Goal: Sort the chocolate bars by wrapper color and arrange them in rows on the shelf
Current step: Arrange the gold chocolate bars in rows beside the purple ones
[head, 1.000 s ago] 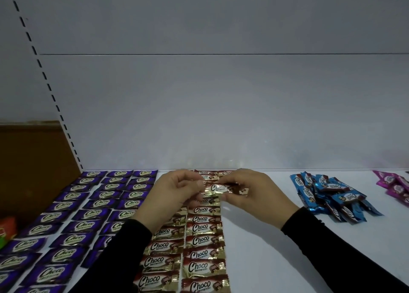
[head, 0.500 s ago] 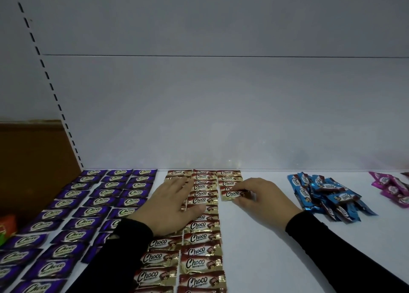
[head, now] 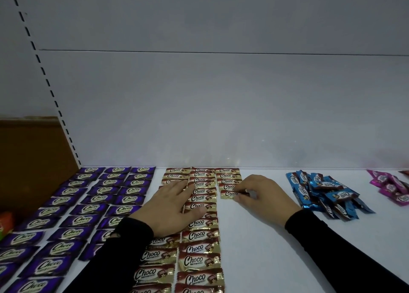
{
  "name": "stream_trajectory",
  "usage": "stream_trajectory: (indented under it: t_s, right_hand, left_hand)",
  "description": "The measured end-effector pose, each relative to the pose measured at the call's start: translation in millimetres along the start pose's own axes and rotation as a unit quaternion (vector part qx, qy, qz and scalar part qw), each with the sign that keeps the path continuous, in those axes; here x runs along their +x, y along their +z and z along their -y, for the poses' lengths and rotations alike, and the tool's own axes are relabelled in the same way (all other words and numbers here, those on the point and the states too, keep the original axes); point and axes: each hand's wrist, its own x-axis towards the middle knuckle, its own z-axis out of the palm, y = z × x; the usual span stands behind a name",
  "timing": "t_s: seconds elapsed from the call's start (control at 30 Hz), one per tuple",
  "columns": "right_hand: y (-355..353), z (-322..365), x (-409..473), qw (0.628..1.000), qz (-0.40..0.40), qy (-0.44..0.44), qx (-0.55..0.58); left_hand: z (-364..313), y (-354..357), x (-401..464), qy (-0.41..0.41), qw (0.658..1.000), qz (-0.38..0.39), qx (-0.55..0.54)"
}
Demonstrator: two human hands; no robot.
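near shelf: white flat shelf board point(head: 254, 248), bare on the near right, so there's room for the third row to run toward the viewer

purple rows: three rows of shiny purple Choco bars point(head: 73, 208) on the left, looks sorted already

gold rows: gold-and-brown foil Choco bars point(head: 199, 237) in the middle, two long rows plus a short third one at the far end

left hand: left hand point(head: 174, 206) lies flat with fingers spread over the two long gold rows, gripping nothing, I'd guess to pin them so they don't slide

right hand: right hand point(head: 263, 195) pinches the right end of a gold-and-brown bar point(head: 231, 194) lying on the shelf as the nearest piece of the short third row, probably squaring it up

unsorted: loose heap of blue-wrapped bars point(head: 327, 193) far right, pink-wrapped ones point(head: 391, 188) beyond at the edge, both waiting their turn
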Motion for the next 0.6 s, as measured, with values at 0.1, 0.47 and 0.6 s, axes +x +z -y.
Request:
stream_trajectory:
  t_s: [0.1, 0.47, 0.6]
  right_hand:
    - [1.6, -1.1, 0.6, 1.000, 0.000, -0.006, -0.004]
    - [3.6, -0.7, 2.1, 0.999, 0.015, -0.035, -0.010]
    - [5.5, -2.7, 2.7, 0.999, 0.014, -0.042, -0.011]
  left_hand:
    - [0.6, 0.5, 0.9, 0.000, 1.000, -0.001, 0.000]
    - [1.7, 1.9, 2.2, 0.000, 1.000, -0.006, -0.007]
    - [1.0, 2.0, 2.2, 0.002, 1.000, -0.010, -0.005]
